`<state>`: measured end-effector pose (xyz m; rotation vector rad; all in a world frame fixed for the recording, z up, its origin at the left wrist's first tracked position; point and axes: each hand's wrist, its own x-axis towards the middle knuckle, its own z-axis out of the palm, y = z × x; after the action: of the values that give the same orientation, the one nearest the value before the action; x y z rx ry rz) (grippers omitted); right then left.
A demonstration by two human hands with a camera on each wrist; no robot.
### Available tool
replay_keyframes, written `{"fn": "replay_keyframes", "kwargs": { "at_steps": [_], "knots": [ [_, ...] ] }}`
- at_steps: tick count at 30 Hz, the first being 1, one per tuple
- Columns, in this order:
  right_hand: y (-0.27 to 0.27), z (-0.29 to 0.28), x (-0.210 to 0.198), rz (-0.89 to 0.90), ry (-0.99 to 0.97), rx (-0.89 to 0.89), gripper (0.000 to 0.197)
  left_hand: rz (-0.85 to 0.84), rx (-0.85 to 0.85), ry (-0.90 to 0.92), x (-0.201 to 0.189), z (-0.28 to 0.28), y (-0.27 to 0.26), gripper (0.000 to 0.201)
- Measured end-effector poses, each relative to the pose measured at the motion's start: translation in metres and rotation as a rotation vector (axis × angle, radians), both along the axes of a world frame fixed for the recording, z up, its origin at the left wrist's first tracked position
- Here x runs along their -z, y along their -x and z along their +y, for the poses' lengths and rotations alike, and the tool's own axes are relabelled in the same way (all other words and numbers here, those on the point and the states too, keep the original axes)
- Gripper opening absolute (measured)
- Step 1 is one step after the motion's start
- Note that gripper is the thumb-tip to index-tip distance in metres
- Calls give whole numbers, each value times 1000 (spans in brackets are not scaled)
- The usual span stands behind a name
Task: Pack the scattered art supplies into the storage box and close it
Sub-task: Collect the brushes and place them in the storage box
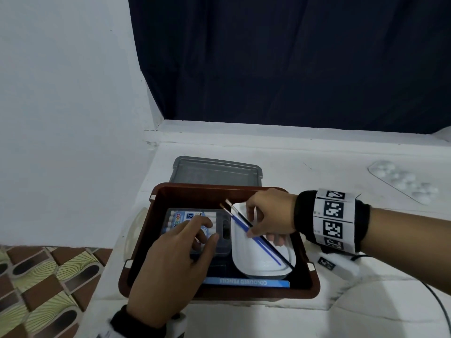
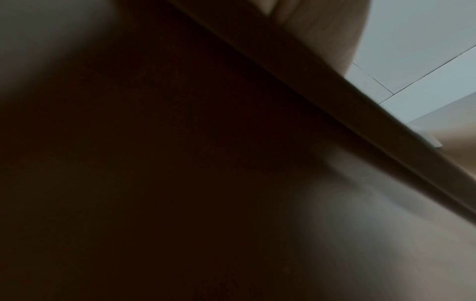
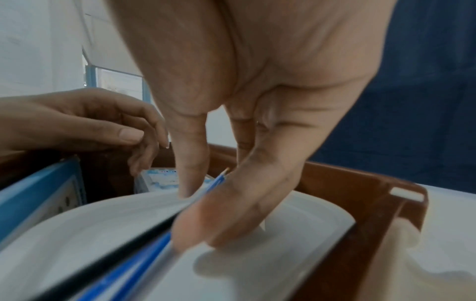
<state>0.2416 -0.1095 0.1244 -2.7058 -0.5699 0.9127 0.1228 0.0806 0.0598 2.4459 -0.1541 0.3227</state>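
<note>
The brown storage box (image 1: 219, 190) stands open on the white surface. Inside lie a clear marker case (image 1: 225, 231), a white tray (image 1: 258, 263) and a blue coloured-pencils box (image 1: 246, 282). My right hand (image 1: 252, 228) pinches two paintbrushes (image 1: 266, 250), one blue and one black, low over the tray. In the right wrist view, the right hand (image 3: 195, 203) holds the paintbrushes (image 3: 144, 254) between thumb and finger just above the tray (image 3: 257, 275). My left hand (image 1: 207, 230) rests with loosely bent fingers on the marker case. The left wrist view is almost all dark, up against the box wall (image 2: 335, 91).
The grey lid (image 1: 214, 170) lies flat just behind the box. A clear plastic palette (image 1: 405, 181) sits at the back right. A black cable (image 1: 436, 303) runs along the right. A white wall stands to the left, a dark curtain behind, and patterned flooring (image 1: 36, 276) lies lower left.
</note>
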Motion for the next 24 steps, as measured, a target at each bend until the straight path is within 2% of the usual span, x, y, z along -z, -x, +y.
{"fn": "replay_keyframes", "kwargs": {
  "at_steps": [5, 10, 16, 21, 24],
  "knots": [
    [6, -1, 2, -43, 2, -20, 24, -18, 7, 9, 0, 0, 1, 17],
    [13, 6, 3, -178, 64, -93, 27, -35, 12, 9, 1, 1, 1, 17],
    [11, 0, 3, -267, 89, -73, 27, -57, 22, 25, 2, 2, 1, 14],
    [8, -9, 4, -65, 0, 70, 13, -80, 28, 36, 4, 2, 1, 11],
    [9, -8, 6, -17, -22, 105, 12, -84, 35, 40, 5, 3, 0, 10]
  ]
}}
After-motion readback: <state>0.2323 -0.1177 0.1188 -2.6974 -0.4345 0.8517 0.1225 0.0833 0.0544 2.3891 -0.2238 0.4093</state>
